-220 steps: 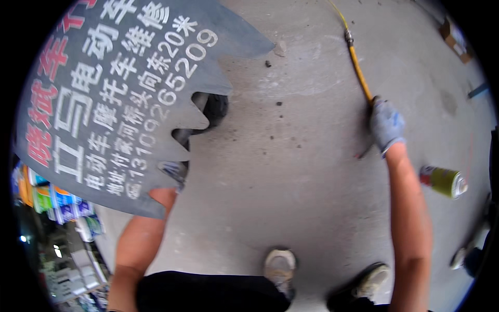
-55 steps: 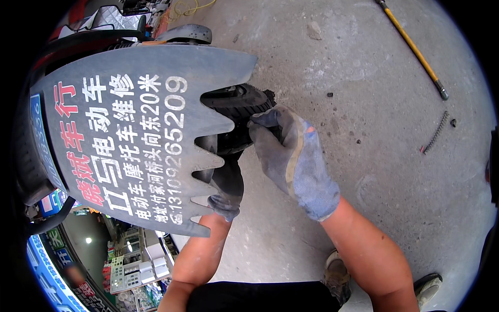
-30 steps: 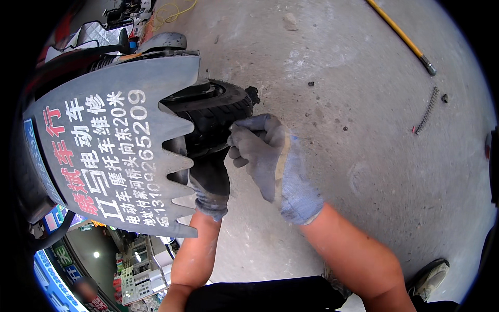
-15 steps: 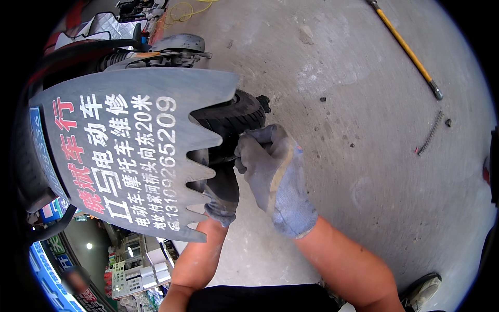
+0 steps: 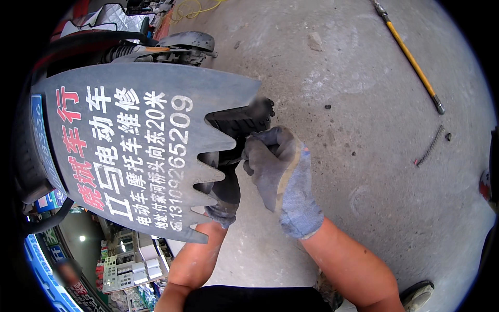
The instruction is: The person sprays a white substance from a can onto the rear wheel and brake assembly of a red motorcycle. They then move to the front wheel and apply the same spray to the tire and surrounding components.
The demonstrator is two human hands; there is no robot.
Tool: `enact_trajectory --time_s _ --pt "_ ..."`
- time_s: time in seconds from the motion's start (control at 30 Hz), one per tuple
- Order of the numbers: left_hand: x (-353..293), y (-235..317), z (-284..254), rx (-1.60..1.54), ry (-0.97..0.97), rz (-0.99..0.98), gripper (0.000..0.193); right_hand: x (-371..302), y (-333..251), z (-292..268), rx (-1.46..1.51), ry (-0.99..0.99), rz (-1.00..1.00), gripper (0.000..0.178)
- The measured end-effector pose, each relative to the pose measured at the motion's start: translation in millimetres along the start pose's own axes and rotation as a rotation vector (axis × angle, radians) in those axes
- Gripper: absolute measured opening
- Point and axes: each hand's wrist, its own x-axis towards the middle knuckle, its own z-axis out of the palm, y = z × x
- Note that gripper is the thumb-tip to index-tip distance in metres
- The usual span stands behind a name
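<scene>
A grey mud flap (image 5: 223,86) with red and white print and a jagged edge hangs across the left half. Behind it is a black treaded tyre (image 5: 241,119). My left hand (image 5: 227,197), in a grey work glove, reaches up behind the flap beside the tyre; its fingers are hidden. Just right of the flap's edge, my right hand (image 5: 278,164), gloved in grey and blue, is closed with thumb and fingers pinched together close to the tyre. A thin bit shows at its fingertips, too small to name.
On the concrete floor at right lie a yellow-handled bar (image 5: 410,60), a coil spring (image 5: 430,148) and a small dark piece (image 5: 448,137). Another wheel (image 5: 187,40) stands at upper left, near a yellow hose (image 5: 195,10). A shelf of boxes (image 5: 140,268) is at lower left.
The flap's jagged edge now reaches farther right, covering more of the tyre. My right hand has shifted slightly right, still pinched. My left hand stays behind the flap.
</scene>
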Motion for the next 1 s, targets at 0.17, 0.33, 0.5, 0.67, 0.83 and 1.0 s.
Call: enact_trajectory --time_s 0.17,0.33,0.5,0.67,0.83,1.0 --pt "0.7 -10.7 -8.6 -0.364 0.062 -0.124 0.049 -2.1 -11.5 1.1 -0.001 -0.016 -0.009 0.018" --pt "3.2 -8.9 -5.5 -0.458 0.087 -0.198 0.049 -0.7 -5.3 0.6 0.005 -0.017 -0.003 0.019" --pt "1.4 -6.2 -7.8 -0.021 -0.013 -0.038 0.048 -0.9 -6.7 0.6 -0.041 0.027 0.043 0.021" --pt "11.5 11.1 6.5 -0.601 0.035 -0.202 0.046 4.1 -15.0 -15.8 0.052 -0.070 0.192 0.019" --pt "13.3 12.4 3.0 -0.639 0.031 -0.168 0.042 -8.5 2.5 -52.2 0.055 0.065 0.199 0.020" --pt "11.0 8.2 -17.5 -0.040 -0.061 0.037 0.046 -19.9 1.1 -134.1 -0.473 0.315 0.072 0.014"
